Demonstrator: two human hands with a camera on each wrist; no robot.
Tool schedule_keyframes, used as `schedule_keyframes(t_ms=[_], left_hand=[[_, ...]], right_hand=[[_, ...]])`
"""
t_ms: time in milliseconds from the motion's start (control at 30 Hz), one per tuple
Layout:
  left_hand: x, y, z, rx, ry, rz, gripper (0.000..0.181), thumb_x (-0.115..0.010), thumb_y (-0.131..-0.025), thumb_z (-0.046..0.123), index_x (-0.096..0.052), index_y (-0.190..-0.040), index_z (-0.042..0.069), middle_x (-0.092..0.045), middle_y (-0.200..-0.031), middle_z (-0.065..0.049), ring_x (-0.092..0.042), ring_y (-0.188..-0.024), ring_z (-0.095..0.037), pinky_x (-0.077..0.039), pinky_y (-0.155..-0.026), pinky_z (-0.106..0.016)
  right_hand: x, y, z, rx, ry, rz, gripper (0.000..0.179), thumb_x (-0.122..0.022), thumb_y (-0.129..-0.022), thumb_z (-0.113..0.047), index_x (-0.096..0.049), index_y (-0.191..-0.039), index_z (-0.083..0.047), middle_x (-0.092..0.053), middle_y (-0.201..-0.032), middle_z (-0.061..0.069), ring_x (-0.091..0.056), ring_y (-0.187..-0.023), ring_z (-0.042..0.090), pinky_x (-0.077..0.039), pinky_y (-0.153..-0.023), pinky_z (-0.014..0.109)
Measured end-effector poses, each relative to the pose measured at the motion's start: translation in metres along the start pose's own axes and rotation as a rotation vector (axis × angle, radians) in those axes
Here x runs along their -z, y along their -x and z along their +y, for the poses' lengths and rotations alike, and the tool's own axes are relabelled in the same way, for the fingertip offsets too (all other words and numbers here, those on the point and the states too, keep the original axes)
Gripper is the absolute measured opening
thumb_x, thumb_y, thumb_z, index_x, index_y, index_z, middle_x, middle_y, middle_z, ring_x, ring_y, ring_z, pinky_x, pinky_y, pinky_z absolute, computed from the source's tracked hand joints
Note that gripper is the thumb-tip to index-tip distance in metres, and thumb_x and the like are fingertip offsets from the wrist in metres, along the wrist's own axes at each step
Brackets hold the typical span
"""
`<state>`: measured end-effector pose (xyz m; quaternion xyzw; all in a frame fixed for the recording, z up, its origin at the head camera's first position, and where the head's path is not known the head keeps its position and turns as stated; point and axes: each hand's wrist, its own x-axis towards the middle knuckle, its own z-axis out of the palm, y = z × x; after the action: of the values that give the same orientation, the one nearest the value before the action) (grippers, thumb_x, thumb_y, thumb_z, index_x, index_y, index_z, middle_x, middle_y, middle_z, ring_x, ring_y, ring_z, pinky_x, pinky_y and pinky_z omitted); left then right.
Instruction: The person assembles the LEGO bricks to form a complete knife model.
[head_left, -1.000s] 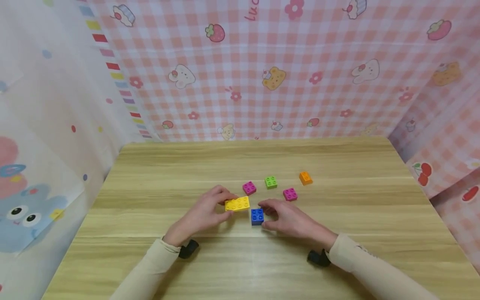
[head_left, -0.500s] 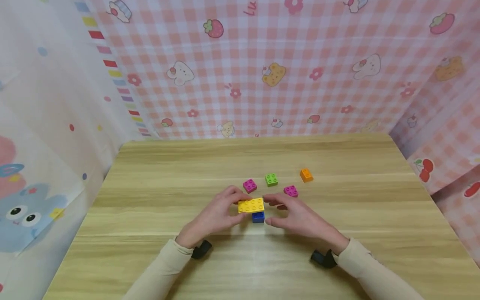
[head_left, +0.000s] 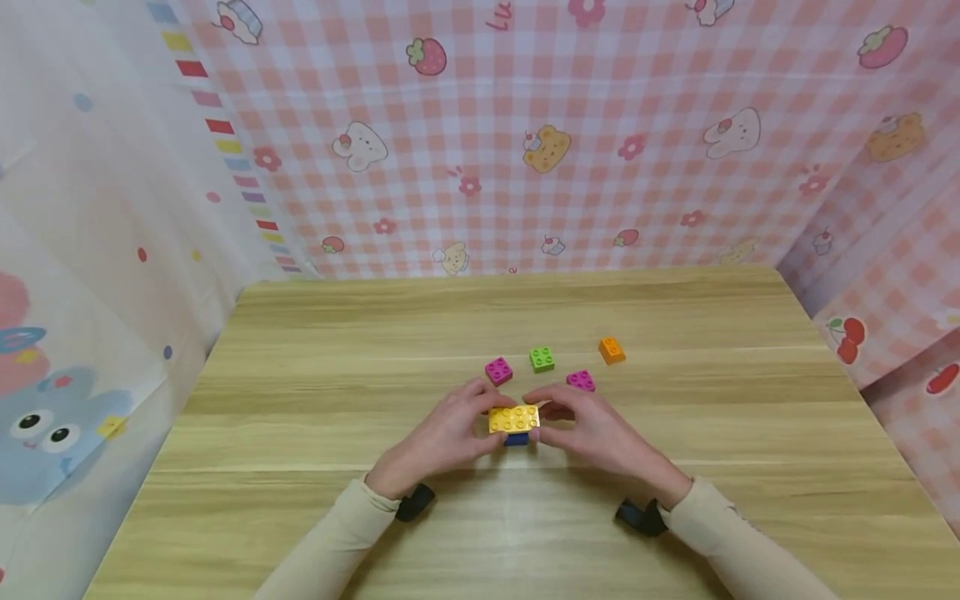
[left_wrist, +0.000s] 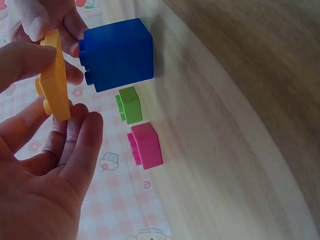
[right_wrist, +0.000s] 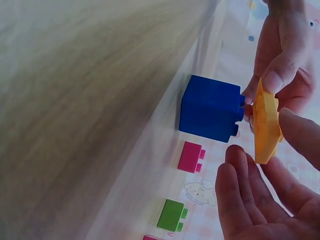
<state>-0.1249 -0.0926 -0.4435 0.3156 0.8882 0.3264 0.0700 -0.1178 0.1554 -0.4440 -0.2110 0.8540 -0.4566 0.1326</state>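
A flat yellow toy brick [head_left: 513, 419] with two rows of studs is held level above a tall blue brick [head_left: 516, 439] that stands on the table. Both wrist views show a small gap between the yellow brick [left_wrist: 54, 77] and the studs of the blue brick [left_wrist: 117, 56]. My left hand [head_left: 448, 429] pinches the yellow brick's left end between thumb and fingers. At its right end, my right hand [head_left: 588, 425] holds it with thumb and index finger, the other fingers extended in the right wrist view. Most of the blue brick is hidden in the head view.
Behind the hands lie a magenta brick [head_left: 498, 371], a green brick [head_left: 542, 359], a second magenta brick [head_left: 581, 381] and an orange brick [head_left: 611, 350]. The wooden table [head_left: 337, 325] ends at a checked cloth backdrop [head_left: 495, 208].
My left hand has carried the yellow brick right, from beside the blue brick to above it. My right hand has left the blue brick's side and taken the yellow brick's right end.
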Motion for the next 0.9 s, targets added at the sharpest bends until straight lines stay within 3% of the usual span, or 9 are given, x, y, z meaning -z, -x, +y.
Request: schedule_keyframes(t_ms=[233,600,900], left_hand=[[-0.003,-0.002,0.000,0.019,0.010,-0.010,0.038,-0.079,-0.091,0.015,-0.070,-0.128,0.011,-0.059,-0.118,-0.005,-0.060,-0.104,-0.024,-0.050,-0.094,-0.046],[-0.007,-0.002,-0.001,0.013,-0.012,-0.004,0.038,-0.081,-0.089,0.014,-0.071,-0.125,0.009,-0.056,-0.112,-0.002,-0.056,-0.096,-0.018,-0.050,-0.087,-0.039],[-0.009,-0.003,-0.004,0.040,0.012,-0.026,0.038,-0.079,-0.091,0.015,-0.070,-0.128,0.009,-0.056,-0.114,-0.003,-0.055,-0.099,-0.021,-0.049,-0.089,-0.041]], right_hand=[[-0.001,-0.004,0.002,0.031,0.064,-0.001,0.041,-0.081,-0.091,-0.014,-0.069,-0.130,-0.010,-0.067,-0.130,0.005,-0.066,-0.113,0.022,-0.054,-0.102,0.045],[-0.006,-0.010,0.001,-0.021,0.114,-0.035,0.039,-0.080,-0.092,-0.015,-0.069,-0.129,-0.014,-0.067,-0.127,0.002,-0.065,-0.116,0.022,-0.054,-0.102,0.045],[-0.006,-0.011,0.002,0.001,0.174,-0.031,0.037,-0.079,-0.093,-0.016,-0.070,-0.129,-0.011,-0.069,-0.125,0.004,-0.066,-0.110,0.019,-0.056,-0.098,0.044]])
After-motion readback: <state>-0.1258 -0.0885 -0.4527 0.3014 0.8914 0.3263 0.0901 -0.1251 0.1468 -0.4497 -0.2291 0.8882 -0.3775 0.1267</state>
